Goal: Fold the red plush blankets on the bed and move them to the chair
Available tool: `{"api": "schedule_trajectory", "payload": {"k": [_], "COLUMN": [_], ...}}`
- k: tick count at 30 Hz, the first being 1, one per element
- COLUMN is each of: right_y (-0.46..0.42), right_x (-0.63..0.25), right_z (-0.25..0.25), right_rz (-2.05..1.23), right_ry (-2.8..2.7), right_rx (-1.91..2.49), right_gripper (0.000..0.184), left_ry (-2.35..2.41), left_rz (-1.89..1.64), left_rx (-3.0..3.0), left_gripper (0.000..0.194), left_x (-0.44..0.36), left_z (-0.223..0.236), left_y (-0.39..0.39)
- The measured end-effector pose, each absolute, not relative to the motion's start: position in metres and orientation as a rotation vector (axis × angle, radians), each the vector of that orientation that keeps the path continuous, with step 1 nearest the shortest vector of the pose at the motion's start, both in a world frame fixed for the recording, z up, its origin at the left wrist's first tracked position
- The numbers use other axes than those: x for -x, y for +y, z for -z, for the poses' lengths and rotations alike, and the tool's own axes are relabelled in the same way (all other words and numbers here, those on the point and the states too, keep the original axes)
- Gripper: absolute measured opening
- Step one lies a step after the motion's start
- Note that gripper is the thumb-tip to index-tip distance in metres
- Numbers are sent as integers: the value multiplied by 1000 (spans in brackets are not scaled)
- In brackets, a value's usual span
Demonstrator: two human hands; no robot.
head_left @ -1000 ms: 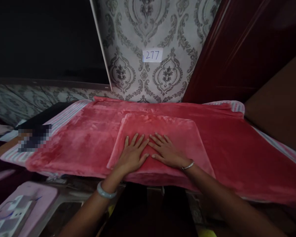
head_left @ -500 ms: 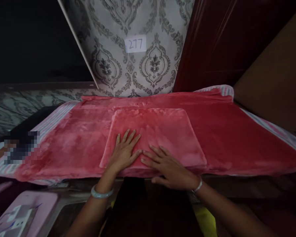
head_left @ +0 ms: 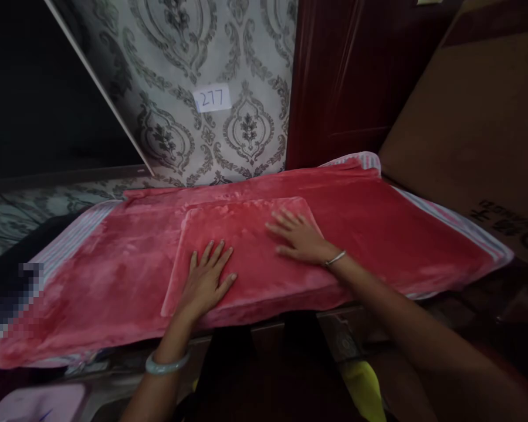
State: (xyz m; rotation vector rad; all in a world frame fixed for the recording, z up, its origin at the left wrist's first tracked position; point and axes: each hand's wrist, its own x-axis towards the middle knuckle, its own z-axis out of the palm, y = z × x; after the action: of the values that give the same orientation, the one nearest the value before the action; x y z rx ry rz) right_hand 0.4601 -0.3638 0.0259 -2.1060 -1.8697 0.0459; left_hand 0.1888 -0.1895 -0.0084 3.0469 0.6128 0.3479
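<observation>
A plush red rectangular piece, possibly a cushion cover [head_left: 246, 258], lies flat on a larger red plush cloth [head_left: 132, 269]. My left hand [head_left: 206, 281] rests on its left part with the fingers spread. On its upper right part is my right hand [head_left: 301, 237], palm down, fingers stretched out and slightly blurred. Neither hand grips anything. A pale bangle [head_left: 167, 364] circles the left wrist, and a thin silver bracelet [head_left: 335, 258] the right.
Behind the cloth stands a patterned wall [head_left: 171, 140] with a paper label [head_left: 212, 98] reading 277. A dark screen [head_left: 48, 94] is at the left, a cardboard box [head_left: 479, 129] at the right. Something pink [head_left: 44, 404] sits low at the left.
My right hand has moved from the front middle of the piece up and to the right. My left hand stays on the left part, fingers still spread. The camera view has shifted.
</observation>
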Motion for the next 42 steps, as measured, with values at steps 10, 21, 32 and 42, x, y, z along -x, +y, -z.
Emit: {"api": "schedule_trajectory", "payload": {"k": [10, 21, 32, 42], "right_y": [-387, -449, -327, -324], "right_x": [-445, -427, -511, -518], "right_z": [0, -29, -12, 25], "right_rz": [-250, -643, 108, 134], "right_ry": [-2002, -1920, -1595, -1631], "right_rx": [2029, 1599, 2264, 2422], "right_gripper": [66, 50, 60, 61], "left_ry": [603, 268, -55, -251], "left_rz": [-362, -324, -67, 21], "left_rx": [-3065, -2960, -3011, -2885], "left_gripper": [62, 52, 73, 68], "left_x": [-188, -223, -315, -297], "left_z": [11, -29, -13, -10], "left_y": [-185, -188, -223, -246]}}
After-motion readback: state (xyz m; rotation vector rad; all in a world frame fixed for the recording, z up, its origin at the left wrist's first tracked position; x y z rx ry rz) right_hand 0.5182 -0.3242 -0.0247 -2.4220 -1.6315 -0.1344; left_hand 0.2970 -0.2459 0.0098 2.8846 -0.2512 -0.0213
